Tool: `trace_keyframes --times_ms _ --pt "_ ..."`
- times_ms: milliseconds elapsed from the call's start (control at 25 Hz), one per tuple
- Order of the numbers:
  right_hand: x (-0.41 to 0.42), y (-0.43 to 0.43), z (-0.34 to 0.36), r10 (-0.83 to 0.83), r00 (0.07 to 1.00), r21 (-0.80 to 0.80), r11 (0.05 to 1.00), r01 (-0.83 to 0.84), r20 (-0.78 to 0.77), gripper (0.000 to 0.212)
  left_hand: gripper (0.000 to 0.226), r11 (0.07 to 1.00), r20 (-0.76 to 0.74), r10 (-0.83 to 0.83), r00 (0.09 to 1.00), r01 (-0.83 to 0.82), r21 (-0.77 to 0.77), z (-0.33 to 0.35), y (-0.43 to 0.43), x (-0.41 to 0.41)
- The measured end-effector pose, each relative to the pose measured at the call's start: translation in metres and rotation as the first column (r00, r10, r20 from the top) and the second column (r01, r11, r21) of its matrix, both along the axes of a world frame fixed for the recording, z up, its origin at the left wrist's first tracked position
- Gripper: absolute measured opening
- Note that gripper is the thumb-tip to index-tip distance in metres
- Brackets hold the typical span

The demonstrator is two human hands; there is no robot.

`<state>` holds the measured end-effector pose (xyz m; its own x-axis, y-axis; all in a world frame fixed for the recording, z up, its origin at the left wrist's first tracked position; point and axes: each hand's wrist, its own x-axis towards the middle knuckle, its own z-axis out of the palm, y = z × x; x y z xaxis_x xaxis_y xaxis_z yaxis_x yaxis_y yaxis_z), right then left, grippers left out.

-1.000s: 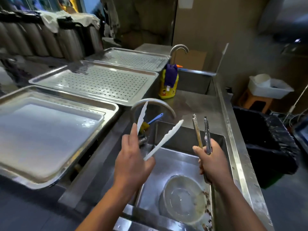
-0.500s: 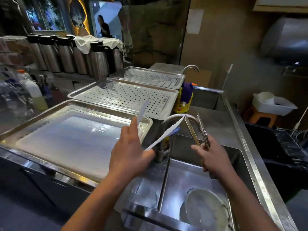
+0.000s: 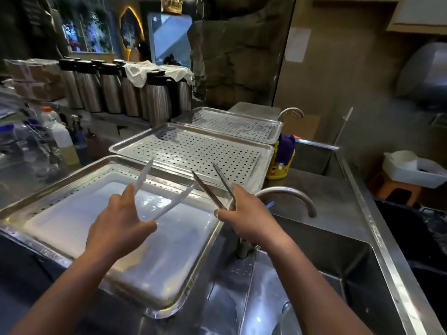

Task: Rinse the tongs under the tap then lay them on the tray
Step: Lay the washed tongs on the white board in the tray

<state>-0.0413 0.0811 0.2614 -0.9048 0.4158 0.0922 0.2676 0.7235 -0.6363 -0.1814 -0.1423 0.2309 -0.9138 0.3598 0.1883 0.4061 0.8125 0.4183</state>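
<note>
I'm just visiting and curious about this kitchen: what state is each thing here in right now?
White tongs: spread open, held in left hand over the near tray.
Metal tongs: spread open, held in right hand.
Near tray: nothing laid on it yet.
Tap: no water seen running.
Holed trays: bare.

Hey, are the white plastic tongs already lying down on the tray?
No, the left hand holds the white tongs up in the air above the near tray, with both arms spread open.
</note>
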Motion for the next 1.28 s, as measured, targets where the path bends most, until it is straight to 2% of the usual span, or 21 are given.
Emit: trace_keyframes --times_ms 160,240,440,600,680,800,920,1000,1040,1120,1160,1200,1280 --pt "-0.032 -0.024 0.0 -0.021 0.999 0.039 0.999 0.02 0.039 0.058 0.104 0.999 0.018 -0.002 1.0 0.003 -0.048 -0.012 -0.016 -0.048" --pt "-0.049 -0.04 -0.001 -0.053 0.997 0.061 0.997 0.049 0.06 0.06 0.104 0.998 0.032 -0.04 0.999 0.042 -0.05 -0.018 -0.027 -0.075" --pt "-0.083 -0.097 -0.015 -0.171 0.982 -0.096 0.979 0.178 0.08 0.05 0.098 0.985 0.097 -0.138 0.986 0.147 -0.092 -0.026 -0.076 -0.133" --pt "-0.094 -0.138 -0.029 -0.28 0.955 -0.141 0.946 0.291 0.096 0.05 0.09 0.95 0.154 -0.26 0.953 0.281 -0.134 -0.034 -0.106 -0.157" --pt "-0.094 -0.152 -0.036 -0.307 0.945 -0.178 0.93 0.323 0.112 0.054 0.086 0.946 0.166 -0.271 0.948 0.294 -0.134 -0.035 -0.111 -0.16" --pt "-0.096 -0.163 -0.039 -0.356 0.929 -0.219 0.903 0.369 0.099 0.057 0.084 0.937 0.105 -0.274 0.956 0.29 -0.196 -0.035 -0.117 -0.161" --pt "-0.096 -0.168 -0.041 -0.403 0.911 -0.246 0.877 0.412 0.087 0.066 0.083 0.907 -0.097 -0.331 0.938 0.288 -0.307 -0.028 -0.121 -0.151" --pt "-0.096 -0.169 -0.042 -0.434 0.898 -0.279 0.856 0.435 0.072 0.062 0.059 0.905 -0.25 -0.425 0.87 0.404 -0.131 -0.027 -0.113 -0.137" --pt "-0.096 -0.17 -0.041 -0.45 0.891 -0.288 0.846 0.449 0.067 0.057 0.047 0.866 -0.183 -0.489 0.853 0.5 0.016 -0.024 -0.104 -0.128" --pt "-0.096 -0.171 -0.041 -0.47 0.876 -0.166 0.86 0.483 0.112 0.042 0.036 0.788 0.124 -0.599 0.791 0.555 0.266 -0.015 -0.079 -0.115" --pt "-0.096 -0.171 -0.041 -0.479 0.862 -0.036 0.87 0.491 0.165 0.037 0.036 0.775 0.222 -0.625 0.748 0.561 0.292 -0.014 -0.069 -0.111" --pt "-0.097 -0.172 -0.042 -0.491 0.844 0.092 0.871 0.483 0.216 0.036 0.037 0.768 0.23 -0.639 0.734 0.591 0.247 -0.017 -0.059 -0.108" --pt "-0.101 -0.174 -0.046 -0.522 0.812 0.255 0.848 0.464 0.26 0.038 0.041 0.768 0.113 -0.64 0.76 0.635 0.083 -0.026 -0.054 -0.107"
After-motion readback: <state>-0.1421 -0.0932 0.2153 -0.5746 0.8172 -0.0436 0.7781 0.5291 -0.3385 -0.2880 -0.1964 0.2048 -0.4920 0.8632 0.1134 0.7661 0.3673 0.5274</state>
